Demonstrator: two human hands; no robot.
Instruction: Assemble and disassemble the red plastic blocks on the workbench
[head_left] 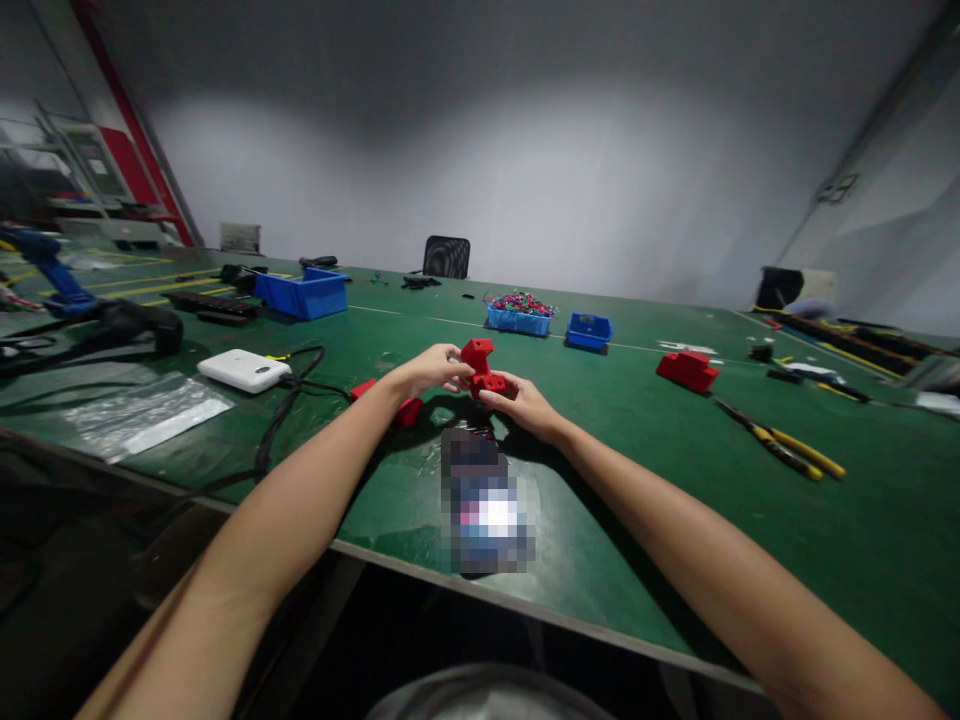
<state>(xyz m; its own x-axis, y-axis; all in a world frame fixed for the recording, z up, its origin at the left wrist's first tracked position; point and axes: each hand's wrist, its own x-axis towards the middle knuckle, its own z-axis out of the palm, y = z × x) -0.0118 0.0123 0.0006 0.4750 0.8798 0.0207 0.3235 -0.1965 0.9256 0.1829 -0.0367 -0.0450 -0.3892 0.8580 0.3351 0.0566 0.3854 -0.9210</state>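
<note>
Both hands are raised over the green table, gripping one red block-like part (480, 362) with a notched, L-like shape and small holes. My left hand (433, 370) pinches it from the left side. On its lower right, my right hand (523, 404) holds it between thumb and fingers. Another red part (409, 411) lies on the table, partly covered by my left forearm. Below the hands lies a blurred-out phone-like object (487, 505), with what look like thin wires at its far end.
Pliers with yellow handles (784, 440) and a red block (687, 371) lie to the right. Farther back stand a blue bin of small colourful parts (519, 316), a small blue bin (589, 331) and a larger one (302, 294). A white device (244, 370), black cable (289, 400) and plastic bag (146, 412) are left.
</note>
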